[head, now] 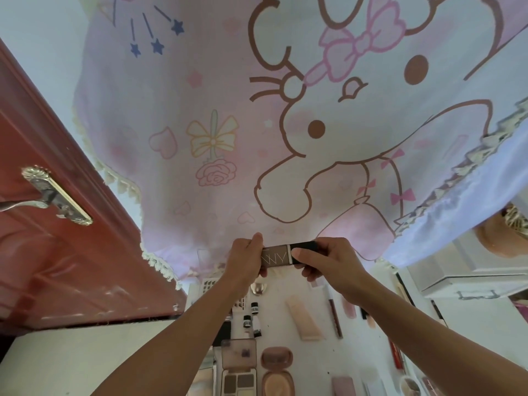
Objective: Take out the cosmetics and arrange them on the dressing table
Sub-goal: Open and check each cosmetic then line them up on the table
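Note:
Both my hands hold a brown foundation bottle (276, 257) with a black cap sideways, above the white dressing table (368, 355). My left hand (245, 260) grips the brown body end. My right hand (325, 262) pinches the black cap end. Below on the table lie a beige tube (304, 318), two small dark-capped vials (251, 314), an open eyeshadow palette (239, 367), an open cushion compact (277, 372) and thin pencils (335, 315).
A pink cartoon-print cloth (228, 124) with fringe hangs over the back of the table. A red door (51, 238) with a metal handle (54, 195) stands at the left. White drawers (471, 270) sit at the right. A white basket (208, 284) shows behind my left wrist.

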